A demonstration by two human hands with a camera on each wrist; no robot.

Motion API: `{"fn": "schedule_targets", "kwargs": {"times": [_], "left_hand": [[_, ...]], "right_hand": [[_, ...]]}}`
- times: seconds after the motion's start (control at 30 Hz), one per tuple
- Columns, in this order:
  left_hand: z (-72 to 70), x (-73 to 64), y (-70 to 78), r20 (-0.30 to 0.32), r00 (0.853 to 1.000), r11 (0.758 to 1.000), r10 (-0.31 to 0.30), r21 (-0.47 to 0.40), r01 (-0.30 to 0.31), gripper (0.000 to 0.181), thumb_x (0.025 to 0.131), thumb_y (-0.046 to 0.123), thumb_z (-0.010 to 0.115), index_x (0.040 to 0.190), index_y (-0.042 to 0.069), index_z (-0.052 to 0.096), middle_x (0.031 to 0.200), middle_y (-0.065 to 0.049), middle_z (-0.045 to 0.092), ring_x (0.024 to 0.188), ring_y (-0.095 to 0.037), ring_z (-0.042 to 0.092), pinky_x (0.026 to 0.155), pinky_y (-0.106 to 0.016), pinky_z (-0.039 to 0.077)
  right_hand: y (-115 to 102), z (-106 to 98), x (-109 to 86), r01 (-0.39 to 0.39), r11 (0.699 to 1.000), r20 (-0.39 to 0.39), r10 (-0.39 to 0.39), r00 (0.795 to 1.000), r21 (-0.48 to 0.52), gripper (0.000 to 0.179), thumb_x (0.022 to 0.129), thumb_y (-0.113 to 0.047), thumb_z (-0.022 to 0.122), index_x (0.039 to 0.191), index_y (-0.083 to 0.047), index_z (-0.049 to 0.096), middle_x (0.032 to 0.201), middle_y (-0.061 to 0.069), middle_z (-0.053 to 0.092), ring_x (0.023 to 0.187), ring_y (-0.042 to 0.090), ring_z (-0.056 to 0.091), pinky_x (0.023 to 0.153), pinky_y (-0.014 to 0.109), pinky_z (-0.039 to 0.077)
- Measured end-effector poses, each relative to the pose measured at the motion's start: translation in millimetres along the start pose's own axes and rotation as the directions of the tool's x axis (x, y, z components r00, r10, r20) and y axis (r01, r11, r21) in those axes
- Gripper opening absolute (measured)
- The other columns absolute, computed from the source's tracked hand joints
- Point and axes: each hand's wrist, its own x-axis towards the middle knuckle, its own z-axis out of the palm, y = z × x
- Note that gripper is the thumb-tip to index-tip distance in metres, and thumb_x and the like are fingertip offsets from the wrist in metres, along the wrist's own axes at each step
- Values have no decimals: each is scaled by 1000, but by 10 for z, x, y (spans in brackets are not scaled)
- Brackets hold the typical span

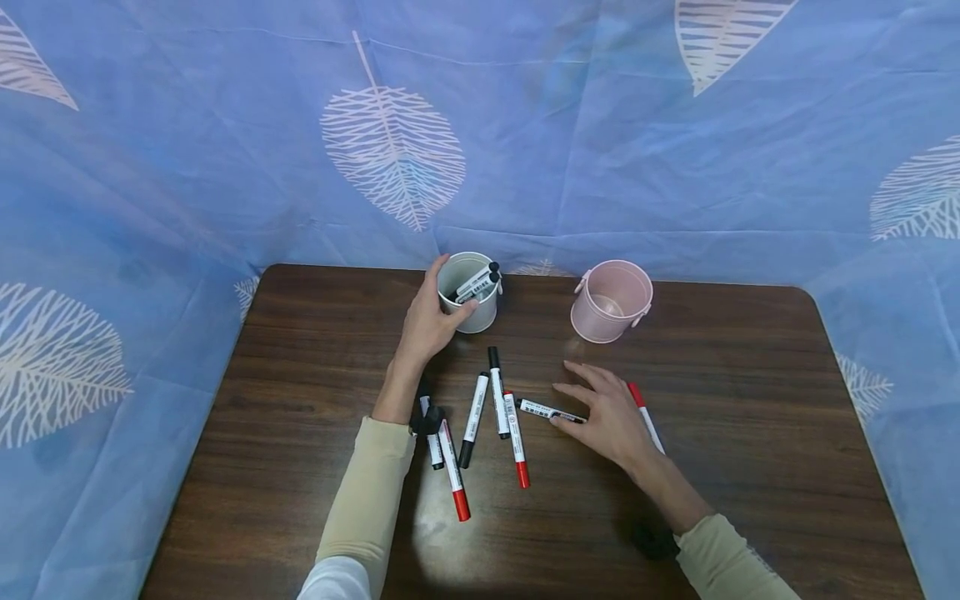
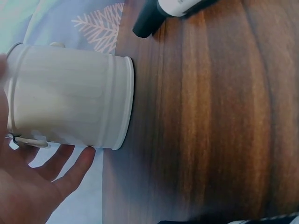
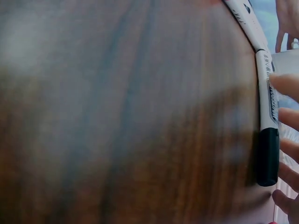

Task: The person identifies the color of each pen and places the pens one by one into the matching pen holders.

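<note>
At the table's back edge my left hand (image 1: 426,327) grips a small white bucket (image 1: 480,322), thumb over the near rim and fingers round its left side. Black-capped markers (image 1: 474,288) lean inside it. The left wrist view shows the bucket's wall (image 2: 70,98) with fingers spread along it. My right hand (image 1: 606,417) is above the table with its fingers extended and apart. Its thumb is by a black-capped marker (image 1: 542,409); whether they touch I cannot tell. In the right wrist view, that marker (image 3: 266,102) lies beside the fingertips, with nothing gripped.
A pink bucket (image 1: 600,322) with a side handle stands at the back right. Several markers lie mid-table, including red-capped ones (image 1: 516,437) and black-capped ones (image 1: 474,421). A red marker (image 1: 645,417) is partly behind the right hand. A blue leaf-patterned cloth (image 1: 510,167) hangs behind the table.
</note>
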Motion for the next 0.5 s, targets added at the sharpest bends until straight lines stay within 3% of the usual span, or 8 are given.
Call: {"fn": "schedule_targets", "kwargs": {"times": [0.17, 0.33, 0.5], "left_hand": [[-2, -8, 18, -2, 1000, 1000, -10, 13, 10, 90, 87, 43, 76, 158, 27, 22, 146, -11, 48, 129, -30, 50, 100, -53, 41], [21, -34, 19, -10, 1000, 1000, -27, 16, 27, 94, 86, 45, 77, 159, 26, 21, 148, -10, 45, 130, -29, 49, 101, -53, 41], [15, -10, 21, -33, 999, 999, -10, 36, 11, 107, 82, 52, 78, 161, 26, 11, 160, -5, 32, 138, -28, 42, 105, -54, 38]], "right_hand": [[5, 28, -30, 15, 999, 18, -14, 1000, -35, 45, 79, -43, 83, 118, -22, 76, 151, 7, 47, 139, 33, 37, 110, 57, 29], [24, 44, -52, 30, 999, -14, -30, 999, -32, 38, 79, -40, 84, 112, -23, 78, 148, 6, 50, 137, 32, 39, 111, 59, 26], [36, 55, -47, 29, 1000, -47, -29, 998, -2, 32, 78, -35, 86, 107, -22, 80, 146, 6, 52, 137, 32, 40, 112, 61, 22]]}}
